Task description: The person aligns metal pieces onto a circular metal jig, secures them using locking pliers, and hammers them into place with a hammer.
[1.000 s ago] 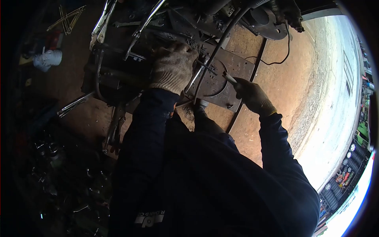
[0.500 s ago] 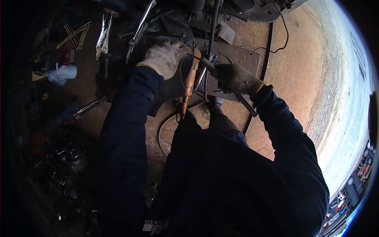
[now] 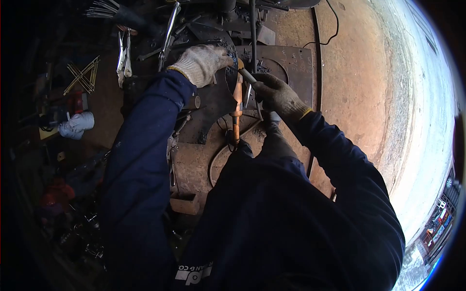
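My left hand (image 3: 201, 64), in a knitted work glove, is closed with its fingertips together near the dark metal plate's edge. What lies between the fingertips is hidden. My right hand (image 3: 281, 98), also gloved, is wrapped round a grey round bar (image 3: 246, 75). The bar's front end points at the left fingertips. Just below that end, between the hands, stands an orange-handled tool (image 3: 236, 114) that looks like a welding electrode holder. Behind my right hand lies a metal plate (image 3: 302, 80) with chalk writing.
Locking pliers (image 3: 124, 58) and a second long pair (image 3: 170, 34) lie at upper left. Crossed brass-coloured rods (image 3: 82, 76) and a pale glove (image 3: 77, 125) are further left. A bundle of thin rods (image 3: 103, 8) is at the top. A small box (image 3: 184, 204) stands below.
The view has shifted, bringing the rod bundle and small box into sight. My right hand still grips the bar. Its rear end, visible before, is now mostly hidden behind my forearm.
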